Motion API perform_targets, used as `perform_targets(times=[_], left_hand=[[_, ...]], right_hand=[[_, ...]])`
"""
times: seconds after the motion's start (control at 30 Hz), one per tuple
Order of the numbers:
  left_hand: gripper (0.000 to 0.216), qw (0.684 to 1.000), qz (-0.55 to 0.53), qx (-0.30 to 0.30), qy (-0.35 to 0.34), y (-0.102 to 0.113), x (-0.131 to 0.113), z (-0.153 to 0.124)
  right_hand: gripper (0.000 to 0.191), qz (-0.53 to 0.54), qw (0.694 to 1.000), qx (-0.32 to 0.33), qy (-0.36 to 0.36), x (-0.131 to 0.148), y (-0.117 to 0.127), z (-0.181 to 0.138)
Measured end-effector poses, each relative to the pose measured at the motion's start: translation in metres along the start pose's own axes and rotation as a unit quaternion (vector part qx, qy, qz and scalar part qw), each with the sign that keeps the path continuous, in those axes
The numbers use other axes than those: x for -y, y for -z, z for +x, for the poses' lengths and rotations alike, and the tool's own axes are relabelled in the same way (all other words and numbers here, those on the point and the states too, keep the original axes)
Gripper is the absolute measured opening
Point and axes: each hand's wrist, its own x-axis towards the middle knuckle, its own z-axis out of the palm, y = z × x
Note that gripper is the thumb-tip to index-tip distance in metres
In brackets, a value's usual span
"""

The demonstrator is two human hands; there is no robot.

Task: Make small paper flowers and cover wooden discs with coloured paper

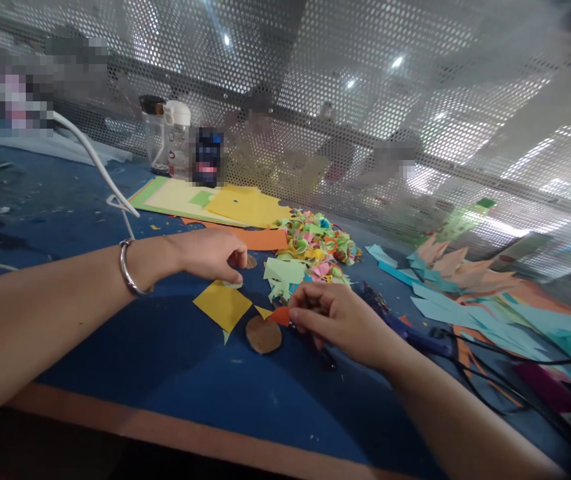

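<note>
My left hand [210, 255], with a silver bangle on its wrist, hovers over a yellow paper square [222, 305], fingers curled in a pinch on a small pale paper bit. My right hand [338, 320] is closed around a small orange paper piece [280, 315] and what looks like a dark tool beneath it. A brown cardboard disc [264, 334] lies on the blue table just left of my right hand. A heap of small colourful folded paper flowers [321, 247] sits behind both hands.
Yellow, green and orange paper sheets [225, 207] lie at the back, beside a clear bottle [170, 140] and a white cable [95, 163]. Teal and orange paper scraps [465, 293] and dark cables [490, 360] cover the right side. A perforated metal screen [365, 100] backs the table.
</note>
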Motion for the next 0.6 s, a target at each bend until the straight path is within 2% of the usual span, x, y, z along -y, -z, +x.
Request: perform_targets(times=[0.13,0.33,0.43,0.5,0.6], left_hand=[[0.026,1.0,0.015,-0.001,0.013,-0.001,-0.002,-0.003],[0.016,0.999,-0.038,0.007,0.015,-0.001,0.0,-0.001],[0.018,0.993,-0.113,-0.024,-0.012,-0.006,0.0,0.003],[0.02,0.975,-0.211,-0.055,-0.027,-0.012,-0.002,0.006],[0.024,0.908,-0.413,-0.068,-0.022,-0.021,-0.009,0.009]], right_hand=[[0.012,-0.054,0.998,0.04,0.001,-0.001,-0.005,0.0],[0.012,-0.096,0.995,0.005,0.033,-0.001,-0.008,0.001],[0.012,-0.133,0.989,-0.009,0.056,0.001,-0.01,0.001],[0.013,-0.152,0.986,-0.016,0.059,0.001,-0.01,0.0],[0.016,-0.168,0.982,-0.048,0.068,0.0,-0.009,-0.002]])
